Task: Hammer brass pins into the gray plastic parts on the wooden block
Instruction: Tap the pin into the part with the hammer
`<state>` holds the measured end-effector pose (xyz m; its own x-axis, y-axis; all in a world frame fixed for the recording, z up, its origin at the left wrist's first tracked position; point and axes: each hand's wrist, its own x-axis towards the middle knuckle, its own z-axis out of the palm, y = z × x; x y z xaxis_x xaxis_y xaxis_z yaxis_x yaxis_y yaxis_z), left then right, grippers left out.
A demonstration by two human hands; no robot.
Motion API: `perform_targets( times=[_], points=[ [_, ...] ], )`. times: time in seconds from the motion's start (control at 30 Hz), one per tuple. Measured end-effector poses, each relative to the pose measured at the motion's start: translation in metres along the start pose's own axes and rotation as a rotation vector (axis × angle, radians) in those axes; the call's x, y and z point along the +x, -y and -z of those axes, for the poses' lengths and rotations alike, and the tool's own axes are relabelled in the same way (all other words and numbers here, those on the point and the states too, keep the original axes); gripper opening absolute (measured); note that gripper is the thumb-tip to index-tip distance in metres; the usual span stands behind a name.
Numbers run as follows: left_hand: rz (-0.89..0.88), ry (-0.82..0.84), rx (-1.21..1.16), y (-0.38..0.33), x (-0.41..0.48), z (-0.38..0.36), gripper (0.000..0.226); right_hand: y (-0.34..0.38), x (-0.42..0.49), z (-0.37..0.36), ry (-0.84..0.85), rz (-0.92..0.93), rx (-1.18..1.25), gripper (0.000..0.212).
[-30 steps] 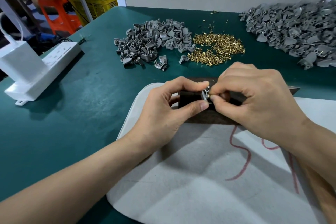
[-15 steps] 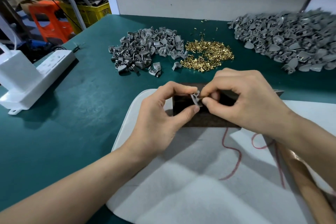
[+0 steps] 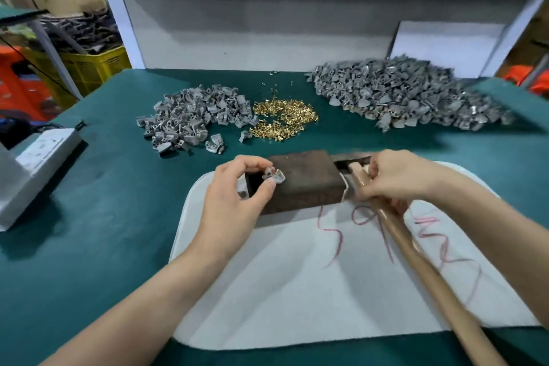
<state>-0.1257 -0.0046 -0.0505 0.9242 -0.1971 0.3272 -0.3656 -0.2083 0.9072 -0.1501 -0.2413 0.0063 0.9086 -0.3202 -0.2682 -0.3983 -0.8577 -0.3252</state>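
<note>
Far left on the green table [image 3: 104,232] lies a white power strip [image 3: 44,154], and past the table's edge stands a yellow crate [image 3: 89,68]. Further in, toward the back, is the smaller pile of gray parts [image 3: 190,119], with 2 or 3 strays lying loose at its near edge. Just right of it, touching its edge, is the heap of brass pins [image 3: 282,119], with a few pins scattered behind it.

Nearer to me, the left hand [image 3: 234,202] has thumb and forefinger closed in a narrow pinch on 1 gray plastic part [image 3: 273,177], holding it at the top left corner of the wooden block [image 3: 303,184]. I cannot tell whether a pin sits in it. The dark block rests on the far edge of a white mat [image 3: 297,291] scrawled with red lines.

At the block's right end, the right hand [image 3: 398,178] is curled round the hammer handle [image 3: 416,261] close to its top, though the fingers are blurred. The pale wooden handle slants down to the lower right across the mat. Its head end lies just beside the block's right rear corner, mostly hidden.

Behind the right hand, well apart from it, spreads the large pile of gray parts [image 3: 410,98].
</note>
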Motion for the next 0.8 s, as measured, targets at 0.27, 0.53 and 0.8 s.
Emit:
perform_targets(
  times=[0.27, 0.53, 0.8],
  points=[
    [-0.060, 0.019, 0.032, 0.000, -0.001, 0.002, 0.017, -0.008, -0.004, -0.009, -0.148, -0.109, 0.599, 0.023],
    [0.007, -0.019, -0.039, 0.005, 0.001, 0.001, 0.023, 0.043, -0.047, 0.006, -0.307, 0.321, 0.307, 0.018],
    [-0.061, -0.036, 0.008, 0.007, 0.004, 0.002, 0.029, 0.089, -0.078, -0.005, -0.271, 0.387, -0.020, 0.017]
  ],
)
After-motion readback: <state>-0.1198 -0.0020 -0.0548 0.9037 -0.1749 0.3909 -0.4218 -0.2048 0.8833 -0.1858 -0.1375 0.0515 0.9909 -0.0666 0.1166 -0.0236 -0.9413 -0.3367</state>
